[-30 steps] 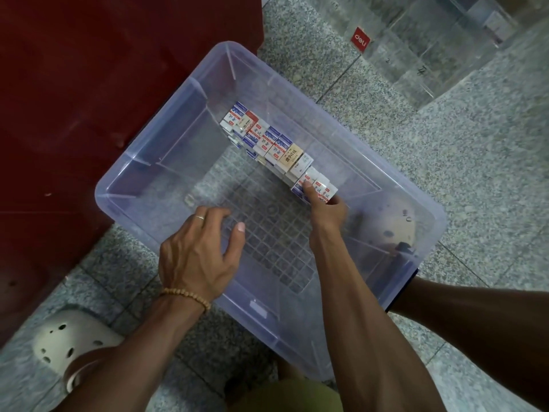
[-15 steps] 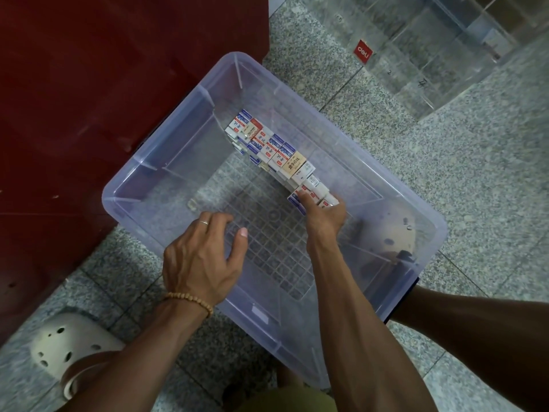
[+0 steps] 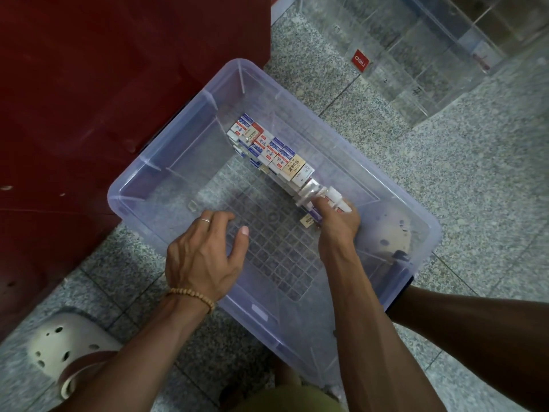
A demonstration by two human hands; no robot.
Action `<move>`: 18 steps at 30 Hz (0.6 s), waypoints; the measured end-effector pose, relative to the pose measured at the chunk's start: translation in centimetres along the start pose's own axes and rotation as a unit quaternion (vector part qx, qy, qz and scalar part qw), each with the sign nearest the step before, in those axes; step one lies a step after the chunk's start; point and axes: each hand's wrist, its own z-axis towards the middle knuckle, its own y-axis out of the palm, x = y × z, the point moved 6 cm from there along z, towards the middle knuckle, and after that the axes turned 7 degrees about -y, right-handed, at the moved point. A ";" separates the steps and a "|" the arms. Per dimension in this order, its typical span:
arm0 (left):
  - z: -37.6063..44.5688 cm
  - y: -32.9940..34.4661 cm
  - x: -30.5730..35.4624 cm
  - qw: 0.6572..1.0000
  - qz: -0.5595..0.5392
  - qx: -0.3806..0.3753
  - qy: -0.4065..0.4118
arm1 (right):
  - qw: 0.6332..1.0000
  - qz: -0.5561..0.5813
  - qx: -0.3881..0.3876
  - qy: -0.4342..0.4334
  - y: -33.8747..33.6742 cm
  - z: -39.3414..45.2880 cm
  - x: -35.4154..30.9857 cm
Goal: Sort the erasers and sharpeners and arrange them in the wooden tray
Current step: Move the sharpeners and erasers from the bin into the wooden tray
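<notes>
Nearest the camera, a pale perforated shoe (image 3: pixel 64 346) sits on the speckled stone floor (image 3: pixel 463 185) at lower left. Both forearms reach forward into a clear plastic bin (image 3: pixel 142 185) that stands on the floor. The left hand (image 3: pixel 205 257), with a bead bracelet (image 3: pixel 191 295) at the wrist and a ring on one finger, rests over the bin's near rim with its fingers loosely curved and spread, gripping nothing. The right hand (image 3: pixel 337 224) is deeper inside, its fingers curled round the near end of a row of boxed erasers (image 3: pixel 273 153); the pieces it grips are blurred. One small tan box (image 3: pixel 307 223) lies loose on the gridded bottom just beside that hand. The row runs diagonally along the bin's far wall, the boxes packed side by side, mostly white with blue and red, one tan. A dark red cabinet (image 3: pixel 104 84) stands at left, touching the bin. Farther off, at upper right, is a clear divided organiser (image 3: pixel 421 63) with a red label (image 3: pixel 360 61)
</notes>
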 end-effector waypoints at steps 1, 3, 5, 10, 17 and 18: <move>0.0 0.0 0.0 1.000 0.000 0.001 0.000 | 1.000 0.016 -0.017 -0.001 0.0 -0.2 -0.5; 0.0 -0.1 0.1 1.000 0.001 0.001 0.002 | 0.995 0.060 -0.078 0.004 0.4 -0.9 -1.9; -0.1 0.0 0.1 1.000 -0.004 -0.009 0.012 | 0.977 0.120 -0.174 0.017 1.4 -2.3 -3.6; -0.2 -1.4 0.2 0.993 -0.116 -0.016 -0.011 | 0.920 0.165 -0.352 0.047 3.9 -7.6 -8.3; -1.2 -8.3 1.1 0.970 -0.232 0.064 -0.025 | 0.878 0.143 -0.457 0.003 6.7 -15.2 -14.7; -1.5 -9.5 1.1 0.963 -0.256 0.075 -0.030 | 0.872 0.138 -0.469 -0.008 6.9 -16.5 -15.6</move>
